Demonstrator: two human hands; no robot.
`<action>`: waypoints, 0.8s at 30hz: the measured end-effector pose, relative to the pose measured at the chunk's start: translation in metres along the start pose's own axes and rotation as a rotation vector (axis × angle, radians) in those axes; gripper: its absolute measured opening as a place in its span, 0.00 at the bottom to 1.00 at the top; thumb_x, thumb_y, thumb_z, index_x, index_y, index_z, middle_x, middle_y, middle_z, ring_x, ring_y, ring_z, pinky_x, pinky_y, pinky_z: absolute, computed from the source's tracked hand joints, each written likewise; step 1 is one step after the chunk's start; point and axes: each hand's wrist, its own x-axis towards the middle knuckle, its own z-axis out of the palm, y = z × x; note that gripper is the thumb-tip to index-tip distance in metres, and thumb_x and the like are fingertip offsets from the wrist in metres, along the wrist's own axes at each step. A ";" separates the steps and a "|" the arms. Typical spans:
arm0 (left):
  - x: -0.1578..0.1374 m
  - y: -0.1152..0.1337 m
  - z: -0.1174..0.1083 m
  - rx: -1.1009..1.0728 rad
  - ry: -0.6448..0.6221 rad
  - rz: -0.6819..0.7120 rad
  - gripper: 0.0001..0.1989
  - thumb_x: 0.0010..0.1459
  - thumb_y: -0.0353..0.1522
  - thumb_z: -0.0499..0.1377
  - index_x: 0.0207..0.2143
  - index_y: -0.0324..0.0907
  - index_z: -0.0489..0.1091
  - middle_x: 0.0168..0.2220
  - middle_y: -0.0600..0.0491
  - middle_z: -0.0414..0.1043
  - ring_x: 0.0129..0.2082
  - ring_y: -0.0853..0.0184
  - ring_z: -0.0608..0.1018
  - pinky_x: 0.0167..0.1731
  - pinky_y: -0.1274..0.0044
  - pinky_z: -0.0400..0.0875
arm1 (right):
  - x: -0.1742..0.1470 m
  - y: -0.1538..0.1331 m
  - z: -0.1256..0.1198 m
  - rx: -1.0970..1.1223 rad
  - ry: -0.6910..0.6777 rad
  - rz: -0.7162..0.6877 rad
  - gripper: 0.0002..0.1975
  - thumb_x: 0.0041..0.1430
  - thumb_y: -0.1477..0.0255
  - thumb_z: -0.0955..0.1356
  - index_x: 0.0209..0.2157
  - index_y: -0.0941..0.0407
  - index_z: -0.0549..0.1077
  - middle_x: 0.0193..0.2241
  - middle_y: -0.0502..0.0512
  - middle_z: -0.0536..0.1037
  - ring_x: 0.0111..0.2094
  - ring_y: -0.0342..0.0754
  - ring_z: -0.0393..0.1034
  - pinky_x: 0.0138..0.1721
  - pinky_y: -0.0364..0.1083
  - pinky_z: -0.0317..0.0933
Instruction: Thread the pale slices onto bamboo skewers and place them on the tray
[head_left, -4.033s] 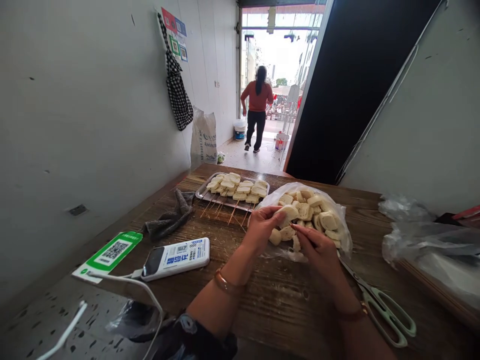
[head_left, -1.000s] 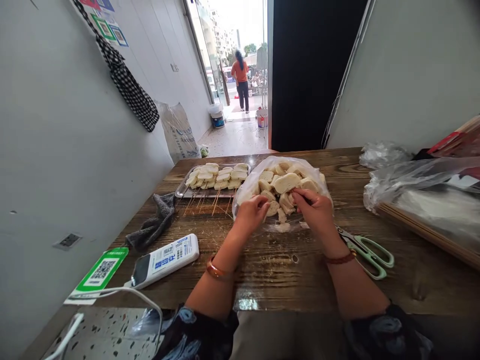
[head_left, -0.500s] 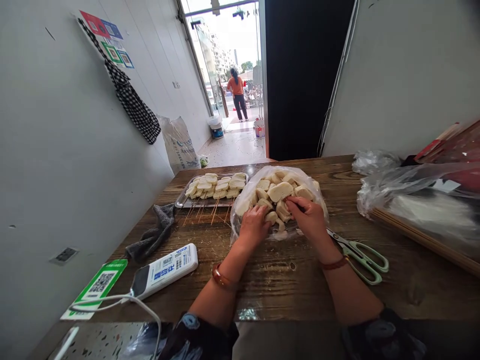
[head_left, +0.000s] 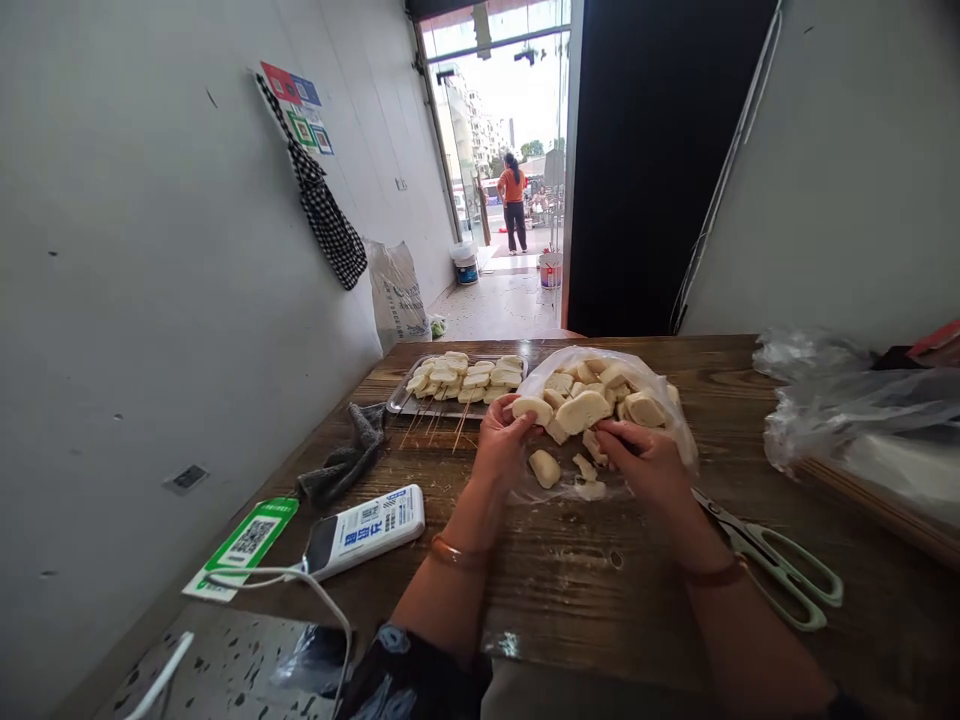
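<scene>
My left hand point(head_left: 504, 440) is closed on a pale steamed bun slice point(head_left: 529, 409), thumb on its near face. A larger bun slice point(head_left: 583, 411) stands just right of it, and the fingers of my right hand point(head_left: 641, 455) pinch at its lower right edge. Behind both hands, a clear plastic bag point(head_left: 679, 420) lies open, heaped with bun slices. One loose slice point(head_left: 544, 468) and some torn bits point(head_left: 585, 468) rest on the bag's near edge. Left of the bag, a metal tray point(head_left: 397, 398) carries rows of bun slices on thin wooden skewers point(head_left: 461, 428).
Scissors point(head_left: 780, 565) with pale green handles lie by my right forearm. To the left are a dark grey cloth point(head_left: 341, 465), a white payment device point(head_left: 367, 530) with a cable, and a green QR card point(head_left: 251, 540). Plastic packaging point(head_left: 870, 430) fills the right side.
My left hand has lifted a bun slice from the bag's near side. My right hand has come to the larger slice's edge. The view has shifted left, so everything appears further right.
</scene>
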 end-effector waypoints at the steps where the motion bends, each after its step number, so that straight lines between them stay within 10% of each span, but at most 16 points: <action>1: 0.000 0.002 0.000 -0.048 0.007 -0.007 0.27 0.37 0.32 0.73 0.40 0.40 0.66 0.32 0.56 0.73 0.28 0.72 0.76 0.29 0.79 0.73 | -0.001 0.001 0.001 -0.015 -0.039 -0.012 0.16 0.55 0.60 0.70 0.37 0.57 0.82 0.27 0.54 0.80 0.21 0.44 0.68 0.23 0.44 0.64; 8: -0.002 0.009 0.000 -0.210 0.026 -0.064 0.22 0.43 0.32 0.72 0.35 0.40 0.62 0.33 0.52 0.75 0.32 0.66 0.81 0.31 0.78 0.74 | -0.007 0.002 0.009 -0.135 -0.256 -0.091 0.14 0.59 0.62 0.68 0.37 0.56 0.82 0.28 0.54 0.80 0.23 0.45 0.70 0.22 0.43 0.63; 24: -0.005 0.010 0.005 -0.268 0.022 -0.087 0.16 0.46 0.31 0.70 0.37 0.36 0.70 0.35 0.48 0.78 0.33 0.63 0.82 0.35 0.74 0.75 | -0.008 0.002 0.011 -0.217 -0.197 -0.092 0.15 0.58 0.61 0.68 0.37 0.57 0.82 0.31 0.56 0.81 0.27 0.48 0.73 0.27 0.45 0.66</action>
